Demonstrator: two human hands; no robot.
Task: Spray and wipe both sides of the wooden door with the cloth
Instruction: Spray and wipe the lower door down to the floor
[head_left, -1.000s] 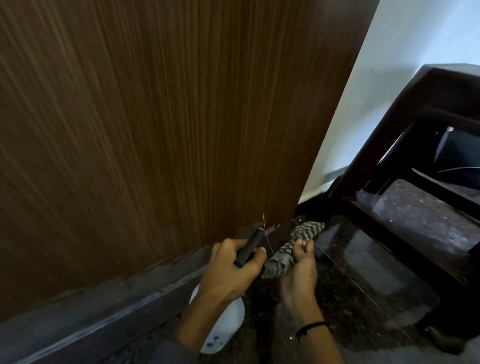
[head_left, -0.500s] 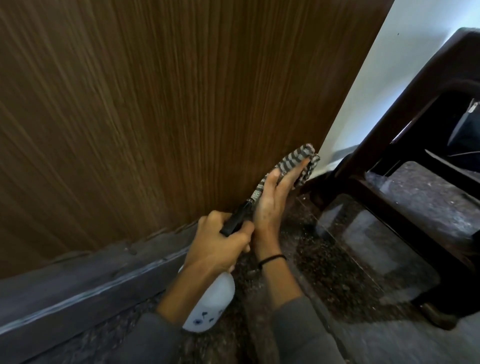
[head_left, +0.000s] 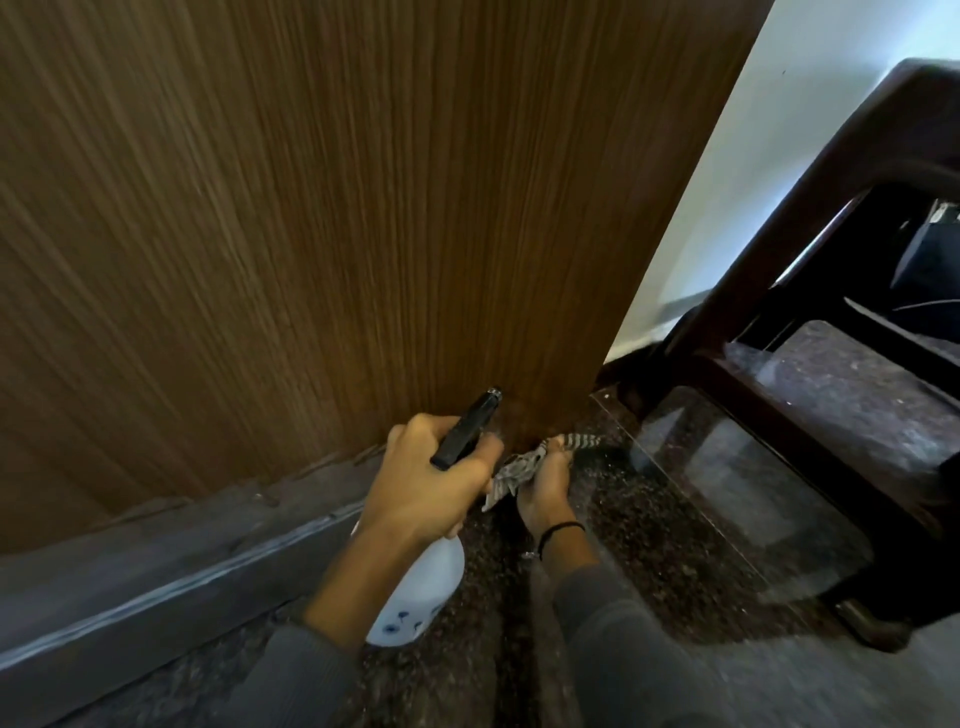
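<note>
Low beside the door (head_left: 363, 208), left hand (head_left: 426, 488) grips the spray bottle (head_left: 422, 592), right hand (head_left: 545, 491) clutches the cloth (head_left: 519, 466).

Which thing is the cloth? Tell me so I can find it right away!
Find the big brown wooden door and look down to its bottom right corner. There the right hand grips the cloth, bunched up small. It alone has grey and white stripes; the spray bottle beside it is white with a black top.
</note>
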